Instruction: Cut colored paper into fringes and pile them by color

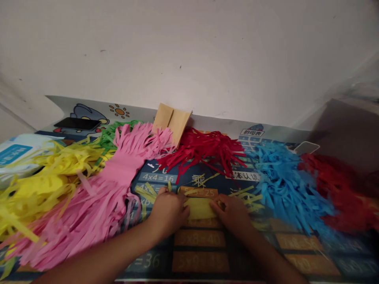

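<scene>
A small yellow paper piece (200, 209) with fringed ends lies on the printed mat in the middle, between my two hands. My left hand (169, 209) is closed on its left part, with yellow strips sticking out beyond the fingers. On the other side my right hand (232, 213) pinches the right part, and more strips spread out past it. Left of my hands lies a large pink fringed paper (118, 169). Behind them sits a red fringed bundle (207, 148). Part of the yellow piece is hidden under my fingers.
Yellow fringes (50, 181) and a white-and-blue packet (17, 152) are at the left, with a black phone (77, 123) behind. Folded tan paper (174, 120) leans near the wall. Blue fringes (287, 181) and another red bundle (340, 189) lie right. Green fringes (111, 134) show behind the pink.
</scene>
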Available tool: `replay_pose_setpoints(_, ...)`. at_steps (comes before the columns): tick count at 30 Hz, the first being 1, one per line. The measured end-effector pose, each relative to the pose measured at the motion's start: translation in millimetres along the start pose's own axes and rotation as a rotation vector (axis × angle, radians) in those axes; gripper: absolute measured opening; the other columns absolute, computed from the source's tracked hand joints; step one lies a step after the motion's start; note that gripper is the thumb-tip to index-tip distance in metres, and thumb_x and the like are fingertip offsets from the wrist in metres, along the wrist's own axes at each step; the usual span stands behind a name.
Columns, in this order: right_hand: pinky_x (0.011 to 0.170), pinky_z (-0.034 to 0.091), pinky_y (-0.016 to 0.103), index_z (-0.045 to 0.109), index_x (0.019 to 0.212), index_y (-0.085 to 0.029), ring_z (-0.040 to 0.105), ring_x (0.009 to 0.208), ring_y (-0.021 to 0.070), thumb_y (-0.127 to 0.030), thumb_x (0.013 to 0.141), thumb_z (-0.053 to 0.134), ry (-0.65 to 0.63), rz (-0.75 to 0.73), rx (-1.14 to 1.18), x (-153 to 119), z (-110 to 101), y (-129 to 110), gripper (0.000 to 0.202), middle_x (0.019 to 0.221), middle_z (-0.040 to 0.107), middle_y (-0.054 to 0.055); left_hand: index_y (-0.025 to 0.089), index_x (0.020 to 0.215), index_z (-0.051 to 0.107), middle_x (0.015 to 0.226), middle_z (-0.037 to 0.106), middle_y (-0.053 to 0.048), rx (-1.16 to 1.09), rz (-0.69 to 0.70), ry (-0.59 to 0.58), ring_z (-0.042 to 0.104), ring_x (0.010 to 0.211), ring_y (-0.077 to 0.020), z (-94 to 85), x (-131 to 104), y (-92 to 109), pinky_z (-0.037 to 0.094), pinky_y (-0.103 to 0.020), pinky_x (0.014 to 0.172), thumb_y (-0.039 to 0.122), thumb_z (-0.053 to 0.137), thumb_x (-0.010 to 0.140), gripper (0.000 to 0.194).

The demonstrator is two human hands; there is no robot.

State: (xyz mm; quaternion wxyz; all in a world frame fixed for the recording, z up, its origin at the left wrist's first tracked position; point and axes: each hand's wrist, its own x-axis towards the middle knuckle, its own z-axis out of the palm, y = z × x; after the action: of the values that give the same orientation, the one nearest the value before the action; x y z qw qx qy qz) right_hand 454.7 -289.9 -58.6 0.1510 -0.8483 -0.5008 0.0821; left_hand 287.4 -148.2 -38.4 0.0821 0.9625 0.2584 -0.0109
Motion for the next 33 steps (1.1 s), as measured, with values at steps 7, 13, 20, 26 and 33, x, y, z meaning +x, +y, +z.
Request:
replay_pose_setpoints(7,0.065,0.035,0.029,0.068,0.082,-0.022,0.061,0.069,0.0213,-0.033,0.085,0.062,0.009,0.081,0.002,7,-9,12,0.012,0.07,0.067,0.001,0.021,0.103,0.063,0.11,0.066,-0.008,0.024,0.161,0.209,0.055,0.105,-0.0277,-0.9,-3,5,0.036,-0.044,0.09,0.02,0.06,0.084,0.019)
replay_pose_setpoints(13,0.092,0.034,0.042,0.058,0.113,-0.019,0.054,0.105,0.0284,-0.016,0.08,0.054,0.344,-0.236,-0.139,-17,-40,18,0.034,0.112,0.063,0.012,0.02,0.081,0.063,0.08,0.064,-0.003,0.152,0.57,0.101,0.053,0.091,-0.0221,4.4,-1,4,0.032,-0.044,0.096,0.019,0.06,0.086,0.006)
replay_pose_setpoints(20,0.087,0.037,0.037,0.061,0.102,-0.016,0.056,0.088,0.0231,-0.008,0.073,0.053,-0.039,-0.532,0.019,-14,-20,7,0.032,0.093,0.065,0.008,0.013,0.089,0.067,0.088,0.064,-0.011,0.163,0.493,0.143,0.056,0.092,-0.0276,-9.4,-8,16,0.02,-0.055,0.106,0.034,0.06,0.079,0.024)
replay_pose_setpoints(26,0.086,0.035,0.035,0.063,0.104,-0.017,0.058,0.091,0.0221,-0.008,0.07,0.06,-0.022,-0.43,0.152,-2,-21,21,0.035,0.098,0.068,0.005,0.018,0.087,0.065,0.09,0.066,-0.005,0.041,0.426,0.198,0.06,0.091,-0.0232,-1.8,-10,0,0.023,-0.054,0.103,0.018,0.055,0.084,0.011)
replay_pose_setpoints(33,0.082,0.032,0.031,0.069,0.075,-0.021,0.06,0.079,0.0143,-0.026,0.093,0.054,-0.137,-0.315,0.23,12,-24,23,0.024,0.085,0.068,-0.002,0.024,0.087,0.072,0.09,0.07,-0.002,-0.231,0.292,0.233,0.06,0.093,-0.0192,-5.0,-13,-17,0.035,-0.04,0.089,0.026,0.051,0.093,0.021)
